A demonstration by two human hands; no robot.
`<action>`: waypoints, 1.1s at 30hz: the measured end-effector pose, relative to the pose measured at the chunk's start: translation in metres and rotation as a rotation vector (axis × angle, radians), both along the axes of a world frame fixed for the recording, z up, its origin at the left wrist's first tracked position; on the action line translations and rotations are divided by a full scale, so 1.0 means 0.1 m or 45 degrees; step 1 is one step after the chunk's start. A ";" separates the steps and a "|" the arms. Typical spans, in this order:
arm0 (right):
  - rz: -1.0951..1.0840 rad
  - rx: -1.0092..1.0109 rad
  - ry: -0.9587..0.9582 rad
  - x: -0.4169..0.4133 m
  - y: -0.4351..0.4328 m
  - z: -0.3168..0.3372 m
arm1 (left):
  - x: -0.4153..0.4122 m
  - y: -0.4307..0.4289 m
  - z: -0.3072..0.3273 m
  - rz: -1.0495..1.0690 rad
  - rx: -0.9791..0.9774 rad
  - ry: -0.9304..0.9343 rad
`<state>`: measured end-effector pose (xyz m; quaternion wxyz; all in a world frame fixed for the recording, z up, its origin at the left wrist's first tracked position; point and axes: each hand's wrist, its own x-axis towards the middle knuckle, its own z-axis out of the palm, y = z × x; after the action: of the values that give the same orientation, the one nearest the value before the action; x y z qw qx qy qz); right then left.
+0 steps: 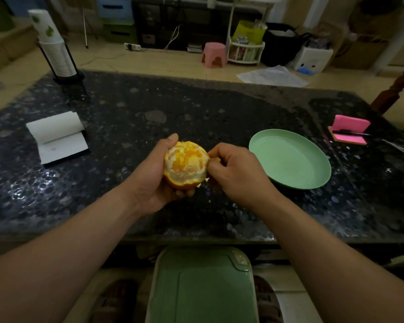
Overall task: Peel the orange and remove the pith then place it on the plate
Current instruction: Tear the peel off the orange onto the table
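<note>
A partly peeled orange (pixel 185 164) sits in my left hand (pixel 152 178), held above the dark table. Its top shows pale pith and orange flesh; a band of orange peel still wraps the bottom. My right hand (pixel 237 173) touches the orange's right side, its fingers pinched on a strip of peel at the edge. A light green plate (pixel 289 158), with nothing on it, rests on the table just right of my right hand.
The dark speckled table (pixel 149 108) carries an open white notepad (pixel 57 136) at the left, a stack of paper cups (pixel 54 47) at the back left and a pink sticky-note pad with a pen (pixel 349 131) at the right. A green bin (pixel 202 287) stands below the table's near edge.
</note>
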<state>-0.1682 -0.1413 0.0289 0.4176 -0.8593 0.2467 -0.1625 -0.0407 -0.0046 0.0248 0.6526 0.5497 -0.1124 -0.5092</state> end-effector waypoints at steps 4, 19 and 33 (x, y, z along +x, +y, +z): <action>-0.139 0.488 -0.158 0.08 -0.11 -0.05 | 0.08 0.04 0.00 -0.009 -0.083 0.237; -0.044 -0.078 0.183 0.13 -0.30 -0.36 | 0.16 0.03 -0.23 -0.009 0.087 0.192; 0.127 0.102 -0.050 -0.03 -0.10 -0.05 | 0.19 0.03 -0.09 0.000 -0.052 0.262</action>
<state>-0.1714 -0.1510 0.0240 0.4639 -0.8498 0.2017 -0.1482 -0.0218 -0.0014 0.0161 0.6717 0.4811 -0.0554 -0.5606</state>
